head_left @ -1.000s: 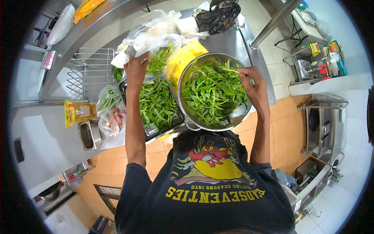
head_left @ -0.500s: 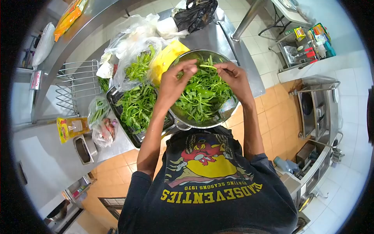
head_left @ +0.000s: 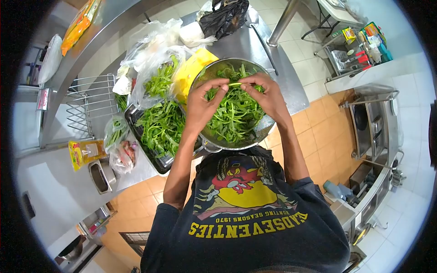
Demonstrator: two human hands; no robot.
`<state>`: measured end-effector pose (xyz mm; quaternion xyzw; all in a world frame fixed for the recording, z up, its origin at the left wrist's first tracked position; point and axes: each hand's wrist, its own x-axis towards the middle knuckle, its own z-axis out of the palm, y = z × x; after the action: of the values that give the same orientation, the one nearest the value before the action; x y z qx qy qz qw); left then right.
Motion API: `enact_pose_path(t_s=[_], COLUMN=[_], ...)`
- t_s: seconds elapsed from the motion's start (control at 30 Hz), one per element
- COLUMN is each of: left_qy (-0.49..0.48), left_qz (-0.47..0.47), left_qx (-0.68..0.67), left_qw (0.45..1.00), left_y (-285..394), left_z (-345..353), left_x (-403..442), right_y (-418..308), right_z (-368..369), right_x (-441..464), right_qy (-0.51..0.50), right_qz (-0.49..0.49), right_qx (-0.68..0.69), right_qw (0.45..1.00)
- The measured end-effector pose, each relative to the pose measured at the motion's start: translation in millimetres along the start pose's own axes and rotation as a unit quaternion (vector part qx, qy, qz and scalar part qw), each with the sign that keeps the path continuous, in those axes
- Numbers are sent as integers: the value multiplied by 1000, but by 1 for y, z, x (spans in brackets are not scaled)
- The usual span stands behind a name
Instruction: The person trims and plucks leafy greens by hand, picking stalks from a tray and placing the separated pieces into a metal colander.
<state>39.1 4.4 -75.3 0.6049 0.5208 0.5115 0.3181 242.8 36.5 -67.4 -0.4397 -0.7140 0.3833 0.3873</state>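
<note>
A short green stem point(head_left: 235, 84), from leafy greens that look like water spinach, spans the gap between my two hands. My left hand point(head_left: 205, 100) pinches its left end between thumb and forefinger. At the other end, my right hand point(head_left: 267, 94) grips it in closed fingertips. Both hands are over a round perforated metal colander point(head_left: 267, 125) heaped with loose leaves and stems point(head_left: 232, 116). Left of it, a dark tray point(head_left: 162, 164) holds more greens point(head_left: 159, 125). A yellow board or sheet point(head_left: 193, 73) stands behind my left hand.
On the metal table point(head_left: 289, 82) are a clear plastic bag point(head_left: 150, 54) with greens and a black plastic bag point(head_left: 225, 18). To the left stand a wire rack point(head_left: 93, 102), a yellow packet point(head_left: 86, 152), small bagged vegetables point(head_left: 116, 132) and a metal container point(head_left: 101, 177).
My right hand has moved left with the stem, bringing it to my left hand. The left thumb and forefinger, empty before, have closed on its other end.
</note>
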Motion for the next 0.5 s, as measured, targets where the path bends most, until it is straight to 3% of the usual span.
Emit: enact_pose_path(t_s=[0.1, 0.5], left_qy=[-19, -27], left_qz=[82, 76], left_qx=[101, 143], left_qw=[991, 986], left_y=[12, 11], left_z=[-4, -5], left_x=[4, 2], right_y=[-8, -16], right_z=[0, 11], right_x=[2, 0], right_qy=[-25, -4], right_qz=[-34, -79], right_qx=[-56, -117], right_qw=[998, 990])
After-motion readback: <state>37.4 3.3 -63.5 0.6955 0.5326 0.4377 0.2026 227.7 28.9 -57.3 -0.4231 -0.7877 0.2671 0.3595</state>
